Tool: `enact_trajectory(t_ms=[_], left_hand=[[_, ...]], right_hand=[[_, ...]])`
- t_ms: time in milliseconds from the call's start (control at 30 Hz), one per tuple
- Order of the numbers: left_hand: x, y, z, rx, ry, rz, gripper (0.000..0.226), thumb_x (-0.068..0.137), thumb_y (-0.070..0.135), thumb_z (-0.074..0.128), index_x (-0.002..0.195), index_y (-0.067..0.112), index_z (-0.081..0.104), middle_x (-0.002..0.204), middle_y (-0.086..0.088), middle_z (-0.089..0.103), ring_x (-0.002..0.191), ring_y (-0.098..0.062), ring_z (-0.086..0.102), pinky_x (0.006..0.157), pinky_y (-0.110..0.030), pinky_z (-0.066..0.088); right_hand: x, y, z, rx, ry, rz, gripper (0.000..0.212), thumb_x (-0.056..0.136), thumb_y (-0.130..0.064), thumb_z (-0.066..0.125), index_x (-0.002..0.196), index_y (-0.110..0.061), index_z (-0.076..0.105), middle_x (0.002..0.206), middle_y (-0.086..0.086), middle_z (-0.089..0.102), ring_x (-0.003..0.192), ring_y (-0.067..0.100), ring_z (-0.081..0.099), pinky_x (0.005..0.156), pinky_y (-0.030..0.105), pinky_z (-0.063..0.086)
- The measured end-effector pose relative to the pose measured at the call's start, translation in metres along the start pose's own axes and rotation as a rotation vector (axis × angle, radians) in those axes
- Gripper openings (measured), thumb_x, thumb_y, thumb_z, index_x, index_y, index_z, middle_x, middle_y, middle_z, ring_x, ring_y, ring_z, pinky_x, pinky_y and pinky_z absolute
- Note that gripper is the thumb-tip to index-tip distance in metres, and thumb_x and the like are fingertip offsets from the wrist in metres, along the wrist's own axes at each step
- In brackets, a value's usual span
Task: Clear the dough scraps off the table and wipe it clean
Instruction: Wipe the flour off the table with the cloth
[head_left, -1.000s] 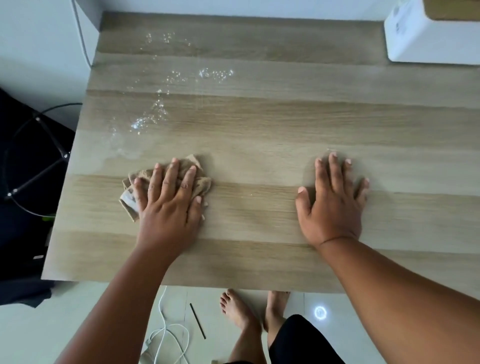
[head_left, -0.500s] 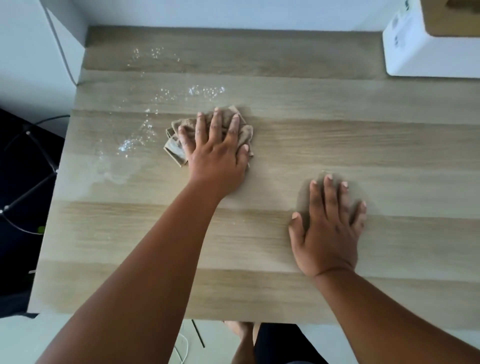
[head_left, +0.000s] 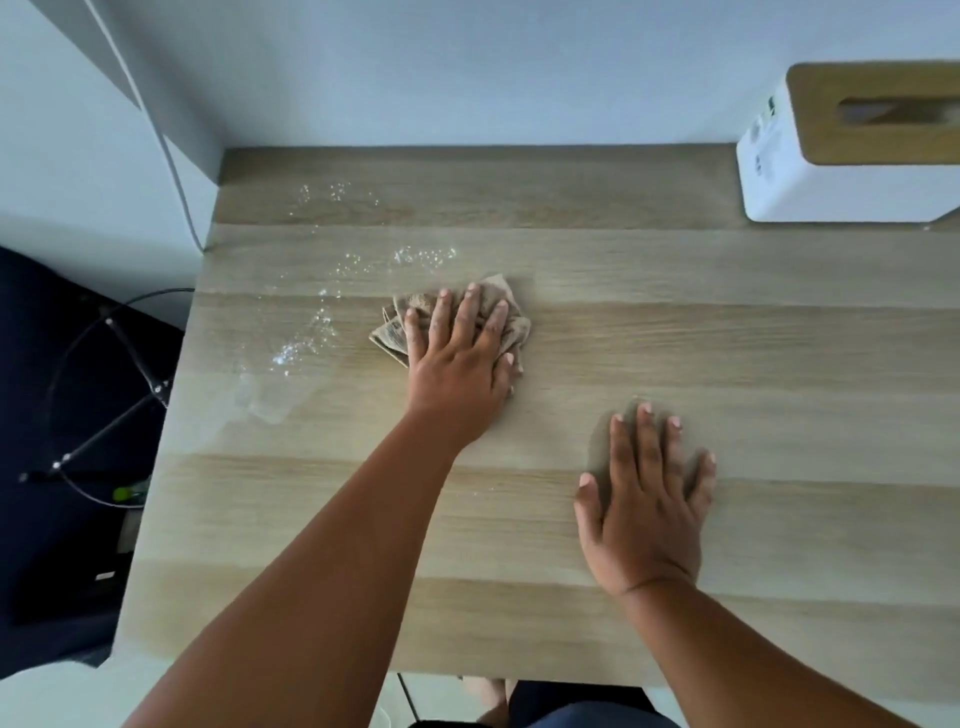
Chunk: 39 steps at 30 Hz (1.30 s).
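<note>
left grip (head_left: 457, 358) moved cloth (head_left: 402, 325) rightward; right grip (head_left: 647, 512) flat; one cloth.

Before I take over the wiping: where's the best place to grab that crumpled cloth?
Take the cloth at its bunched left corner, coming from above and the left. That part sticks out past the left hand, whose flat fingers press the rest onto the table; the loose folds look easy to pinch.
</note>
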<state>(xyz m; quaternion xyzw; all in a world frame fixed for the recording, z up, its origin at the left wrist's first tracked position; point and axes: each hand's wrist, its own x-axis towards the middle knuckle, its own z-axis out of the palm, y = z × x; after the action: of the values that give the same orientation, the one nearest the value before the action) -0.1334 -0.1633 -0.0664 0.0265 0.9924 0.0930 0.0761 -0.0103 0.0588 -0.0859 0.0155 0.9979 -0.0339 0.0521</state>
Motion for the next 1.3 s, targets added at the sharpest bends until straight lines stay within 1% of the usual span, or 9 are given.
enact_trajectory(t_ms=[333, 433, 533, 733, 900, 1000, 1100, 1200, 1300], left_hand=[[-0.122, 0.006, 0.022, 0.005, 0.05, 0.164, 0.061, 0.099, 0.052, 0.047, 0.156, 0.03, 0.042, 0.17, -0.004, 0.027, 0.158, -0.033, 0.017, 0.121, -0.066, 0.018], [-0.153, -0.015, 0.021, 0.006, 0.071, 0.078, 0.059, 0.102, 0.051, 0.046, 0.156, 0.031, 0.042, 0.17, -0.002, 0.027, 0.158, -0.031, 0.018, 0.122, -0.063, 0.018], [-0.179, -0.04, 0.017, 0.011, 0.048, -0.01, 0.059, 0.102, 0.052, 0.043, 0.157, 0.031, 0.041, 0.17, -0.001, 0.025, 0.159, -0.03, 0.016, 0.123, -0.062, 0.017], [-0.216, -0.088, 0.009, 0.033, 0.024, -0.155, 0.062, 0.101, 0.053, 0.043, 0.159, 0.031, 0.037, 0.171, -0.001, 0.021, 0.159, -0.029, 0.012, 0.124, -0.061, 0.017], [-0.241, -0.118, 0.001, 0.007, 0.035, -0.309, 0.062, 0.102, 0.053, 0.035, 0.159, 0.03, 0.037, 0.17, -0.002, 0.022, 0.159, -0.029, 0.014, 0.124, -0.064, 0.016], [-0.247, -0.135, -0.006, 0.026, 0.052, -0.39, 0.063, 0.101, 0.054, 0.031, 0.159, 0.029, 0.037, 0.17, -0.003, 0.025, 0.158, -0.029, 0.015, 0.122, -0.068, 0.01], [-0.239, -0.156, -0.008, 0.005, 0.021, -0.484, 0.073, 0.097, 0.064, 0.028, 0.163, 0.034, 0.024, 0.173, 0.0, 0.012, 0.16, -0.027, 0.004, 0.123, -0.067, 0.0], [-0.222, -0.172, -0.007, -0.005, 0.006, -0.523, 0.083, 0.092, 0.081, 0.024, 0.163, 0.042, 0.008, 0.174, 0.002, 0.002, 0.16, -0.027, -0.006, 0.121, -0.067, -0.01], [-0.206, -0.183, -0.008, -0.021, 0.012, -0.535, 0.086, 0.089, 0.088, 0.017, 0.162, 0.044, 0.005, 0.174, 0.001, 0.002, 0.16, -0.028, -0.007, 0.119, -0.07, -0.01]], right_hand=[[-0.004, -0.005, -0.014, 0.054, 0.004, -0.001, 0.075, 0.09, -0.051, 0.04, 0.156, -0.016, 0.041, 0.17, 0.01, 0.022, 0.158, 0.035, 0.013, 0.122, 0.067, 0.012], [0.007, -0.006, -0.025, 0.112, 0.021, -0.012, 0.072, 0.082, -0.049, 0.051, 0.145, -0.014, 0.055, 0.161, 0.015, 0.037, 0.151, 0.041, 0.028, 0.12, 0.065, 0.019], [0.025, -0.013, -0.036, 0.196, 0.089, -0.015, 0.062, 0.078, -0.045, 0.049, 0.128, -0.013, 0.069, 0.146, 0.014, 0.054, 0.134, 0.041, 0.047, 0.112, 0.057, 0.033], [0.054, -0.052, -0.039, 0.305, 0.141, -0.125, 0.047, 0.078, -0.027, 0.058, 0.119, -0.009, 0.073, 0.141, 0.016, 0.059, 0.127, 0.044, 0.053, 0.11, 0.057, 0.038], [0.066, -0.084, -0.034, 0.305, 0.1, -0.106, 0.054, 0.08, -0.032, 0.055, 0.129, -0.012, 0.068, 0.152, 0.016, 0.05, 0.141, 0.044, 0.041, 0.12, 0.062, 0.023], [0.073, -0.097, -0.028, 0.165, 0.0, -0.08, 0.069, 0.086, -0.045, 0.042, 0.148, -0.015, 0.05, 0.164, 0.016, 0.032, 0.153, 0.04, 0.022, 0.123, 0.065, 0.011], [0.078, -0.11, -0.019, 0.09, -0.05, -0.035, 0.078, 0.089, -0.053, 0.031, 0.157, -0.015, 0.036, 0.169, 0.017, 0.02, 0.156, 0.041, 0.009, 0.121, 0.07, 0.004], [0.08, -0.122, -0.016, 0.088, -0.054, 0.028, 0.082, 0.088, -0.055, 0.028, 0.158, -0.013, 0.033, 0.169, 0.019, 0.018, 0.156, 0.043, 0.007, 0.119, 0.074, 0.0], [0.079, -0.127, -0.013, 0.064, -0.047, 0.055, 0.08, 0.09, -0.055, 0.028, 0.159, -0.014, 0.033, 0.169, 0.019, 0.02, 0.156, 0.044, 0.008, 0.118, 0.075, 0.001]])
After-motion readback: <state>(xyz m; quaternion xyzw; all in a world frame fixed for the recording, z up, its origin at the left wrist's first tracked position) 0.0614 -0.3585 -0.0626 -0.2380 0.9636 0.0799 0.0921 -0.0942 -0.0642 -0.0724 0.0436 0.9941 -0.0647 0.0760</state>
